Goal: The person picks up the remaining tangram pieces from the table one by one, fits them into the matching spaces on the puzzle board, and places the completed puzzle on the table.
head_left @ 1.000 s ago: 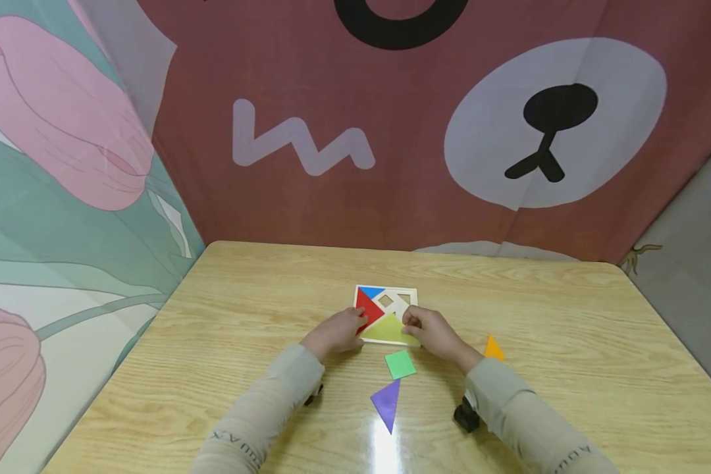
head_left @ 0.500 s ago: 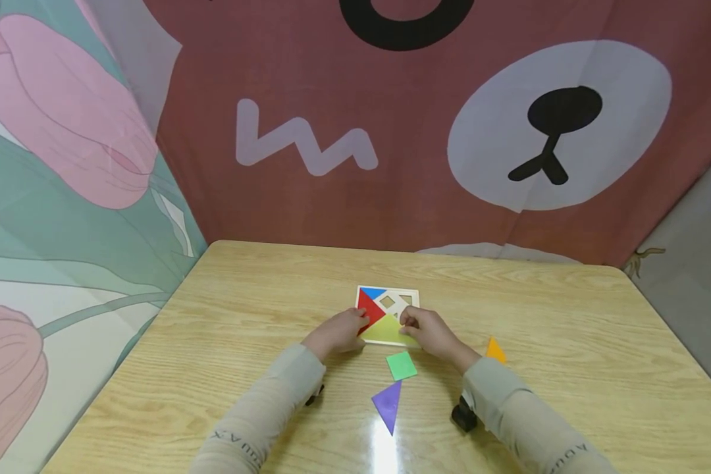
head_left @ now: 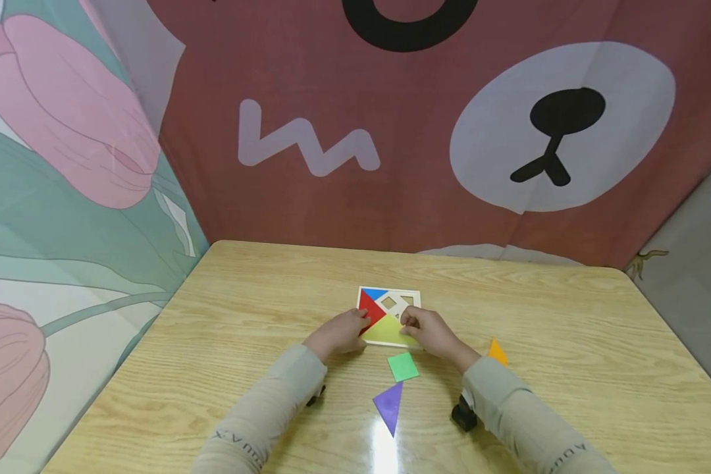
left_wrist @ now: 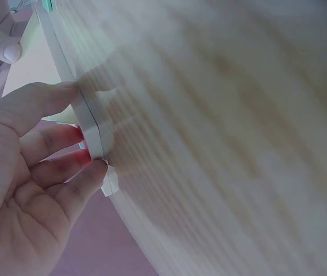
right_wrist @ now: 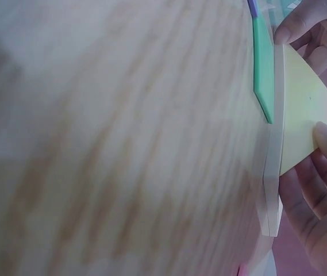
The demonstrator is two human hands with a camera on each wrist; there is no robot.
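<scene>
Pinched near one edge by right-hand fingers point(right_wrist: 294, 201), on the puzzle tray point(head_left: 399, 307) atop the counter point(head_left: 243, 316): yellow triangle point(right_wrist: 304, 103), probably light, stiff and slightly slippery, best taken by its thin edges, with tray gripped at near-left corner by left-hand fingers point(left_wrist: 48, 142).

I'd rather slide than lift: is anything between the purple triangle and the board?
Yes: the green square lies on the table between the purple triangle and the near edge of the board.
</scene>
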